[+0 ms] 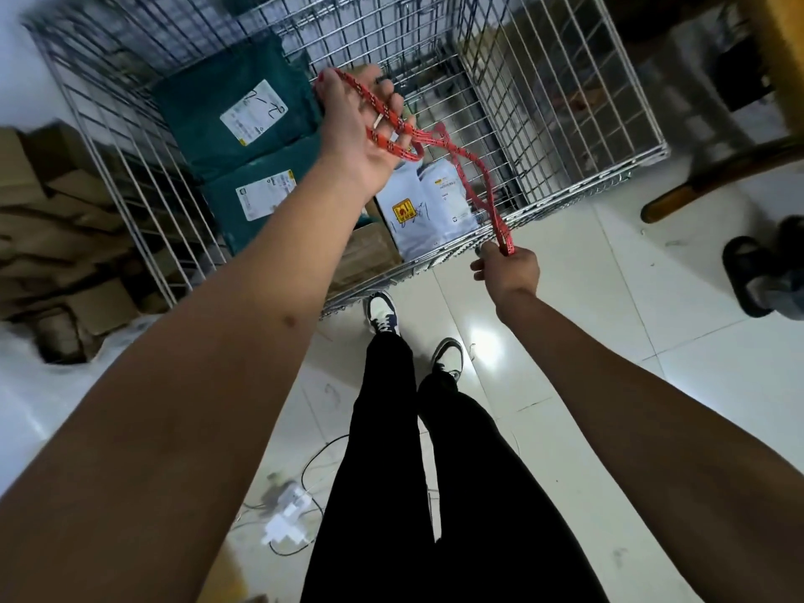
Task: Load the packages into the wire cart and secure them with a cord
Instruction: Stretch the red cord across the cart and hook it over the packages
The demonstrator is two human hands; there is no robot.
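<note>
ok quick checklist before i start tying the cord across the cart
1. Packages inside the wire cart: ok; two green packages, a white package and a cardboard box lie in it.
2. Red cord in both hands: ok; left hand has it looped over the fingers, right hand pinches the other end.
3. Cord free of tangles: not ok, it crosses itself near the left hand.
4. Cord anchored to the cart: not ok, it hangs above.
5. Cord long enough: cannot tell.
</note>
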